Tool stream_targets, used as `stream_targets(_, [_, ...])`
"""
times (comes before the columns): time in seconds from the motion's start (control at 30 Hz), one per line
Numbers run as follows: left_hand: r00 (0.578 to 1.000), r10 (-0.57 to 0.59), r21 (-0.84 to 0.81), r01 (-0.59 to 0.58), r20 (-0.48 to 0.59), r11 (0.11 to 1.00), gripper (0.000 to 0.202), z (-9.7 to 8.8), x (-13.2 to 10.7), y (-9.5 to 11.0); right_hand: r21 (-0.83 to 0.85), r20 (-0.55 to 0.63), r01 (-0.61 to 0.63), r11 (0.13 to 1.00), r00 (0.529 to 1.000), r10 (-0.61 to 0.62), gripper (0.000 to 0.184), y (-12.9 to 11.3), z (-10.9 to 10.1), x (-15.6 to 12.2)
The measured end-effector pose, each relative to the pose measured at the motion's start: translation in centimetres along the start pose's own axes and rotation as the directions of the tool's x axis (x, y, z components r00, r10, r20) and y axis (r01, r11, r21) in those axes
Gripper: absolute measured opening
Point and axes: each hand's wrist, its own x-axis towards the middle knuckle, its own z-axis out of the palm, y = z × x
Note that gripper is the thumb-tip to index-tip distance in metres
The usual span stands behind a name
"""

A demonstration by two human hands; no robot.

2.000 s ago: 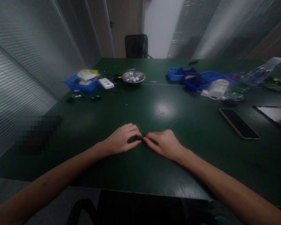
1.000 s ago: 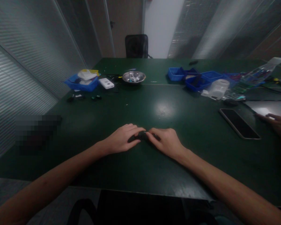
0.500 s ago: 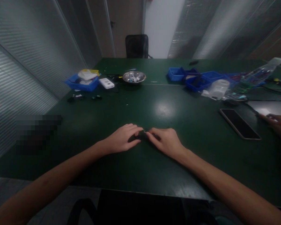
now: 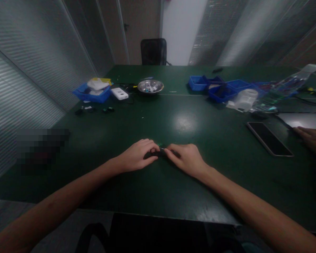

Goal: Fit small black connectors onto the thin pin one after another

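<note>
Grip: left hand (image 4: 137, 156) and right hand (image 4: 188, 160) both pinching small dark part (image 4: 159, 153), unmoved this past second, near front edge of surface (image 4: 173, 196).

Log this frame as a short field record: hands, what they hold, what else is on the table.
left hand: pinches one end of a small black part on the green table
right hand: pinches its other end
far left: blue tray, white device, metal bowl
far right: blue trays, dark phone
other person: co-worker's hand at the right edge, beyond the phone
</note>
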Motion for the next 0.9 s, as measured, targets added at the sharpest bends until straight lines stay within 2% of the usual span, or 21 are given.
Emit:
stream_targets(0.23, [0.999,0.014,0.000,-0.014,-0.051,1.000,0.018,-0.8,-0.2,-0.2,0.076,-0.062,-0.058,0.995,0.996,0.063,0.041,0.5,0.0,0.2])
stream_targets(0.43, [0.995,0.096,0.064,-0.094,-0.029,0.994,0.023,-0.8,-0.2,-0.3,0.091,-0.063,-0.057,0.994,0.996,0.062,0.040,0.5,0.0,0.1])
stream_targets(0.63, [0.997,0.078,0.150,-0.074,-0.022,0.986,0.025,-0.8,-0.2,-0.9,0.083,-0.064,-0.065,0.994,0.995,0.070,0.039,0.5,0.0,0.1])
stream_targets(0.77, [0.997,0.030,0.198,-0.016,-0.067,0.980,0.026,-2.0,-0.3,-2.3,0.094,-0.047,-0.069,0.993,0.996,0.073,0.040,0.4,-0.3,0.1])
stream_targets(0.9, [0.989,-0.083,0.256,0.112,-0.123,0.960,0.031,-3.9,-1.0,-5.0,0.094,-0.031,-0.072,0.993,0.997,0.076,0.041,0.4,-0.4,0.1])
